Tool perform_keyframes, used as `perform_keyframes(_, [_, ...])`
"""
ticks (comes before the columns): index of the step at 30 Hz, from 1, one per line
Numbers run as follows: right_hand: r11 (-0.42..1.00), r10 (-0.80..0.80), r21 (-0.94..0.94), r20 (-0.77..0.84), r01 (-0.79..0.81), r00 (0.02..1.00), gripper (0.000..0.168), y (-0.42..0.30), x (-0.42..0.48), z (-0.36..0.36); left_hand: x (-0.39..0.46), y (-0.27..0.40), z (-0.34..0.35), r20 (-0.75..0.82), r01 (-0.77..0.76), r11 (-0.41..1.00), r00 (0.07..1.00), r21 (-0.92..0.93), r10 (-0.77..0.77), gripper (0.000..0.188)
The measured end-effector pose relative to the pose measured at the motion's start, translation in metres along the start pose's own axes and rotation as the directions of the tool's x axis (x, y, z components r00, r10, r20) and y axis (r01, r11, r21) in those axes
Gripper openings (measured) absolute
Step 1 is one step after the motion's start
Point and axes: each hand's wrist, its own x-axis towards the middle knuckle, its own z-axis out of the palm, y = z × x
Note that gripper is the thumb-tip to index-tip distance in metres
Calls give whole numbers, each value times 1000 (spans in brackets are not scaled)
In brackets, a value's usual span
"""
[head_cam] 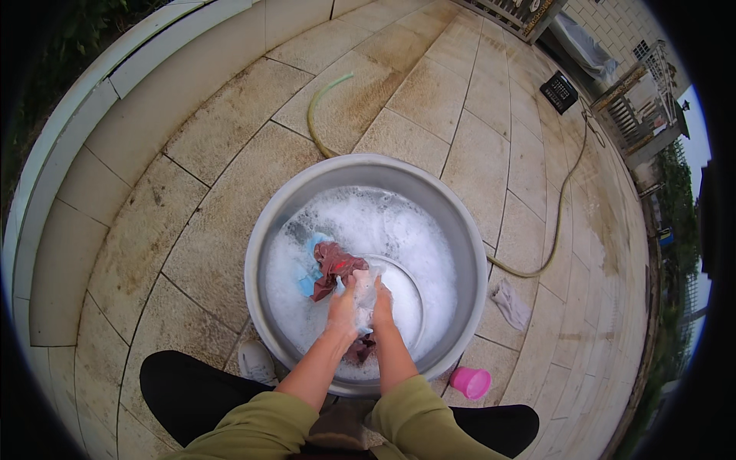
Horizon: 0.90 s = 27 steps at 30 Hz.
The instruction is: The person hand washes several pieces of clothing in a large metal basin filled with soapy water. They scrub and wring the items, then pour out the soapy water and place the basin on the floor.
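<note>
A large round metal basin [257, 230] stands on the paving before me, holding water under thick white suds [391, 221]. Over its middle, my left hand [343, 305] and my right hand [382, 302] grip a wet, soapy cloth between them, side by side. The bunched maroon cloth [339, 264] with a red mark lies just beyond my left hand, and more maroon fabric [361, 349] shows below my wrists. Light blue cloth [310, 282] floats at the left, against the maroon one. A round rim [422, 305] shows in the foam at the right; whose rim it is, I cannot tell.
A pink plastic cup [471, 383] and a crumpled pale cloth [510, 305] lie on the paving to the right. A hose [555, 253] runs behind the basin, its pale end [333, 82] beyond it. A black crate [559, 92] sits far off; a low wall [155, 103] curves along the left.
</note>
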Motion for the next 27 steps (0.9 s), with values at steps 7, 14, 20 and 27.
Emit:
perform_keyframes(7, [816,60,558,179,-151,982,29,-51,-36,-43,-37,-7,-1,479,407,913,804,-14,-351,30])
perform_keyframes(14, [923,-250,-318,-70,216,966,32,-5,-8,-91,3,-23,-54,-244,318,557,948,767,-205,51])
perform_keyframes(20, [193,-84,-945,253,265,964,49,47,-5,-26,28,-38,-88,-345,298,228,916,927,206,48])
perform_keyframes(27, [651,-60,-734,205,194,977,43,73,19,-35,24,-16,-52,-145,275,876,961,396,-236,37])
